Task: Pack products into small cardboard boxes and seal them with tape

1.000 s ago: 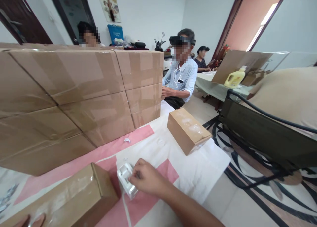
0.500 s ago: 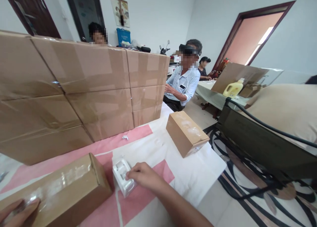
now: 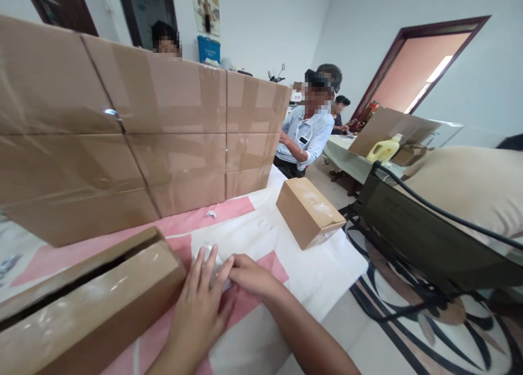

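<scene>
A small white plastic device (image 3: 213,252) lies on the pink-and-white cloth, mostly hidden under my hands. My left hand (image 3: 204,293) rests over it with fingers stretched out and slightly apart. At its right side my right hand (image 3: 247,274) is closed, with the fingertips pinching its edge. Left of my hands is a long cardboard box (image 3: 110,298) with shiny clear tape on its top. A dark gap runs along that top, between the flaps. Neither hand touches this box.
Stacked taped cartons (image 3: 175,102) form a wall across the table's far side. A smaller cardboard box (image 3: 308,211) sits near the right table edge (image 3: 347,279). Beyond it a person in a light blue shirt (image 3: 306,135) sits. A dark-framed chair (image 3: 417,244) stands at right.
My left hand has left the cardboard box and come right onto the white device. A dark gap now shows along the box top. My right hand stays at the device.
</scene>
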A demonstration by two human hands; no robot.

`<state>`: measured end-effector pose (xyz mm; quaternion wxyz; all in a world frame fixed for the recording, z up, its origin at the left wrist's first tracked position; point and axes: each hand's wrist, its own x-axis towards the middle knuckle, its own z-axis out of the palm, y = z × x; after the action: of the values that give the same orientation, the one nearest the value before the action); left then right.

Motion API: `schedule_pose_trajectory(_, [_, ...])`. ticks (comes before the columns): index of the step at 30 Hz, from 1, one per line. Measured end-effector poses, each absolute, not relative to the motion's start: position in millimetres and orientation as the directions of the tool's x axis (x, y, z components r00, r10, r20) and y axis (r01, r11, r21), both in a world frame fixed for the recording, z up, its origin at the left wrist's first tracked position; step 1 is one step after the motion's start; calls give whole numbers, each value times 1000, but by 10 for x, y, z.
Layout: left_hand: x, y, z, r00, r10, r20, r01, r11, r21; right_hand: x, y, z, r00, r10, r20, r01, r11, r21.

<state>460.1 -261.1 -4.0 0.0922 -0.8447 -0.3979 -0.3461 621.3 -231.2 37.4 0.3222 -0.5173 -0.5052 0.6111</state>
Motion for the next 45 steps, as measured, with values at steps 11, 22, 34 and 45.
schedule_pose_trajectory(11, [4710, -2441, -296, 252, 678, 691, 664, -640, 386, 6035, -2603, 692, -125, 948, -292, -99, -305, -947])
schedule_pose_trajectory(22, [4678, -2457, -234, 206, 807, 553, 635, -540, 552, 5874, -3071, 348, 120, 944, -307, 9, -311, -950])
schedule_pose_trajectory(34, [4671, -2457, -198, 192, 818, 542, 641, -523, 562, 5822, -3163, 407, 217, 887, -409, -148, -384, -911])
schedule_pose_trajectory(45, [4691, -2467, -172, 171, 837, 519, 650, -492, 579, 5759, -3133, 376, 245, 894, -375, -161, -344, -925])
